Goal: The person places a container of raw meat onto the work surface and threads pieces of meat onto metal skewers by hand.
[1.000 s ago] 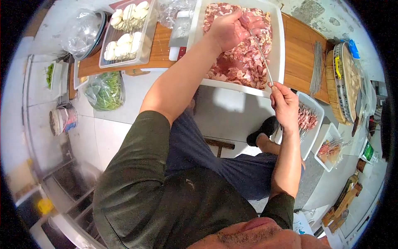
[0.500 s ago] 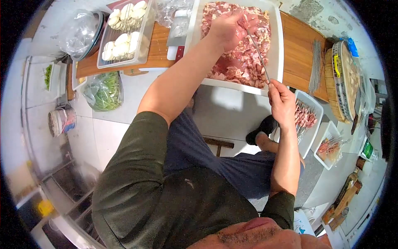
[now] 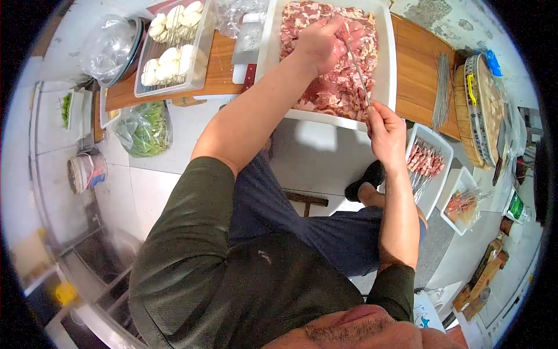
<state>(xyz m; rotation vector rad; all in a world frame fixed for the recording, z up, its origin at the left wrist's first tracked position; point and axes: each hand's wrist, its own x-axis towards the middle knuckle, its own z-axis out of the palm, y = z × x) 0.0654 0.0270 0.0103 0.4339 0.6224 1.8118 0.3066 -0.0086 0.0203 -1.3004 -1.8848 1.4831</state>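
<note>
Greens (image 3: 145, 131): sitting bagged on the floor, near the table (image 3: 224, 61).
Box (image 3: 204, 49): holding white pieces (image 3: 168, 64) on the table.
Left hand (image 3: 319, 46): I am reaching it over the tub (image 3: 386, 70), its thumb and fingers closing around a piece (image 3: 344, 34) of meat at the skewer's upper end.
Meat (image 3: 334, 96): lying loose in the tub, below and around my left hand.
Skewer (image 3: 357, 71): slanting between my hands — its upper end meeting the piece, its lower end sitting in my right fingers.
Right hand (image 3: 386, 131): I am pinching the skewer narrowly between thumb and fingers, near the tub's front rim.
Tray (image 3: 446, 148): holding loaded skewers (image 3: 426, 160), just beyond my right hand.
Bare skewers (image 3: 443, 87): lying bunched on the table, right of the tub.
Block (image 3: 491, 104): standing at far right.
</note>
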